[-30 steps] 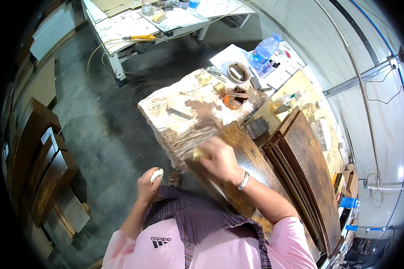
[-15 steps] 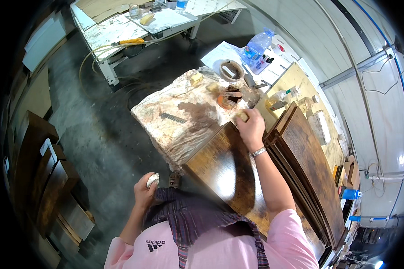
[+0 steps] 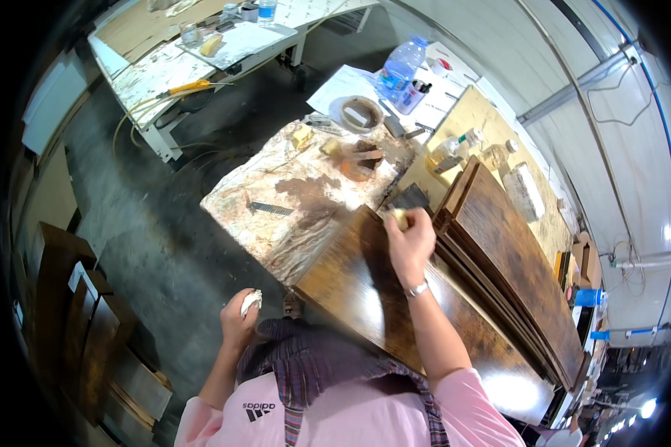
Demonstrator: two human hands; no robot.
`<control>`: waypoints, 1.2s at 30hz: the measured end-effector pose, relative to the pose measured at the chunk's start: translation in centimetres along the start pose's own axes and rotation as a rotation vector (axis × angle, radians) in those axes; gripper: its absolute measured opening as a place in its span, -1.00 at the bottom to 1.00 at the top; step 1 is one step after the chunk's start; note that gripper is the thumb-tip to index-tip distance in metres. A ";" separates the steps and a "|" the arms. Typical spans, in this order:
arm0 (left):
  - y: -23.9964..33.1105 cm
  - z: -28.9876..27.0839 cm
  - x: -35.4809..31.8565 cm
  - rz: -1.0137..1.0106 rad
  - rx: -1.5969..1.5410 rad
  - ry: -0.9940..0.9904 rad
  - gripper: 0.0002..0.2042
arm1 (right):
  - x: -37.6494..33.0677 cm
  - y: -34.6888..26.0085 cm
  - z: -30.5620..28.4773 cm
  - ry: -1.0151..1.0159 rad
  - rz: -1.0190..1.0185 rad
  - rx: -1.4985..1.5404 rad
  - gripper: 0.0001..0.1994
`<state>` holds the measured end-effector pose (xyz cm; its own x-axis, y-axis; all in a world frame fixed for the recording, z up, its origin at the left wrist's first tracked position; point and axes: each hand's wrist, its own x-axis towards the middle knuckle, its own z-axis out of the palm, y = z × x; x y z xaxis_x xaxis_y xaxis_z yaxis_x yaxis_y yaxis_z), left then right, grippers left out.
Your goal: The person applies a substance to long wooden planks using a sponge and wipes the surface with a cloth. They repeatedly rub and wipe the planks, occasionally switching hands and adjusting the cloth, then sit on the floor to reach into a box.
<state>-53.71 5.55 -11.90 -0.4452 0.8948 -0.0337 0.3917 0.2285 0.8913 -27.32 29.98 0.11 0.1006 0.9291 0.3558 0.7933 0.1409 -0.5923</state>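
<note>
My right hand (image 3: 408, 240) presses a pale sponge (image 3: 400, 217) against the far end of a dark brown stained wood panel (image 3: 365, 298) that lies on a paper-covered workbench (image 3: 276, 216). A watch sits on that wrist. My left hand (image 3: 238, 313) is held away from the bench over the floor, closed around a small white cloth (image 3: 250, 301). A small round bowl of brown stain (image 3: 360, 162) stands on the bench beyond the panel, with a flat brush (image 3: 410, 197) close to my right hand.
A stack of dark stained panels (image 3: 514, 261) leans to the right of the panel. A plastic water bottle (image 3: 401, 67) and a roll of tape (image 3: 356, 113) sit at the far end. Another cluttered table (image 3: 194, 59) stands across the grey floor. Brown boards (image 3: 67, 313) lean at the left.
My right hand moved from the panel's near left corner up to its far end, near the bowl, then back slightly along the panel. My left hand stayed by my side with the cloth.
</note>
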 end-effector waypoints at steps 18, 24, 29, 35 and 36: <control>12.8 -2.1 8.3 0.295 -0.160 0.002 -0.71 | -7.5 13.2 -14.6 0.286 0.437 -0.250 -0.66; 19.5 4.0 8.6 0.546 -0.094 -0.242 -0.68 | -6.5 10.7 -12.2 0.190 0.271 -0.163 -0.73; 21.6 6.9 5.8 0.600 -0.142 -0.386 -0.67 | -10.7 19.7 -22.1 0.299 0.572 -0.528 -0.74; 27.0 14.3 2.1 0.646 -0.025 -0.602 -0.56 | -15.6 29.3 -30.3 0.709 0.724 -0.097 -0.78; 28.6 16.5 0.7 0.792 0.086 -0.675 -0.49 | -16.4 31.1 -29.8 0.767 0.684 0.100 -0.76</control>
<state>-29.53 19.09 6.11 0.4964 0.8226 0.2774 0.4425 -0.5147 0.7343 13.55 8.93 -2.59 0.8950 0.3588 0.2649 0.3726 -0.2749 -0.8863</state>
